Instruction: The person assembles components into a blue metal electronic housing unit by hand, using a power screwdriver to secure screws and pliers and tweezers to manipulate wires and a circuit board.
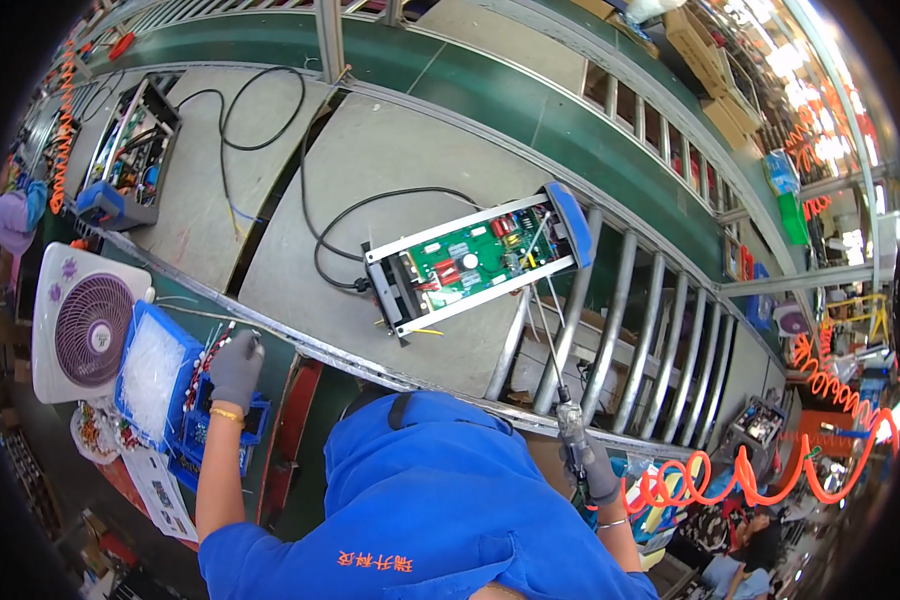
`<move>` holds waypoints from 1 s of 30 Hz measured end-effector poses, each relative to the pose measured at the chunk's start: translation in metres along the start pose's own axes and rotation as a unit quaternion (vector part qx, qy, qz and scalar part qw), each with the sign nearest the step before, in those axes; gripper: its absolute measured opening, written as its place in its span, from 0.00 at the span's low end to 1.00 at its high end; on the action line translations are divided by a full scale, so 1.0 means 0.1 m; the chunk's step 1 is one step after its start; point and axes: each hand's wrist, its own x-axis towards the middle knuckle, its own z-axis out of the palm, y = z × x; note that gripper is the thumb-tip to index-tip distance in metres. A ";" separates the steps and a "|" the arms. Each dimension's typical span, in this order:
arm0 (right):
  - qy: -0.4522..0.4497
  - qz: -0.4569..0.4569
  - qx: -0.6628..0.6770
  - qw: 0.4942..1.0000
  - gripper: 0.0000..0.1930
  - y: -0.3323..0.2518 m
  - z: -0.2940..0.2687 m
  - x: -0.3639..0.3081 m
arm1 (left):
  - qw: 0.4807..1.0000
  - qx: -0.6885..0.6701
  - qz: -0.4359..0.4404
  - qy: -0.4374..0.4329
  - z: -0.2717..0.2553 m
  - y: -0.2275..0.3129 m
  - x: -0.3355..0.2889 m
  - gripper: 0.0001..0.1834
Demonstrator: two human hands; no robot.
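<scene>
My right hand, in a grey glove, is wrapped round a pneumatic screwdriver. The tool's long thin shaft points up and left, toward an open electronic unit. That unit has a green circuit board, metal side rails and a blue end panel, and lies partly on the grey board and partly over the rollers. My left hand, gloved too, is over the blue parts bins at the left. Its fingers are curled together; anything in them is too small to make out.
A blue bin of clear plastic strips stands beside a white fan. Black cable loops over the grey board. Metal rollers run to the right, and an orange coiled hose hangs there. A second open unit lies far left.
</scene>
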 end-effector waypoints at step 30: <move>-0.028 -0.011 0.049 0.998 0.39 0.21 -0.13 0.14 | 0.896 -0.168 0.401 0.091 0.41 4.17 0.59 0.08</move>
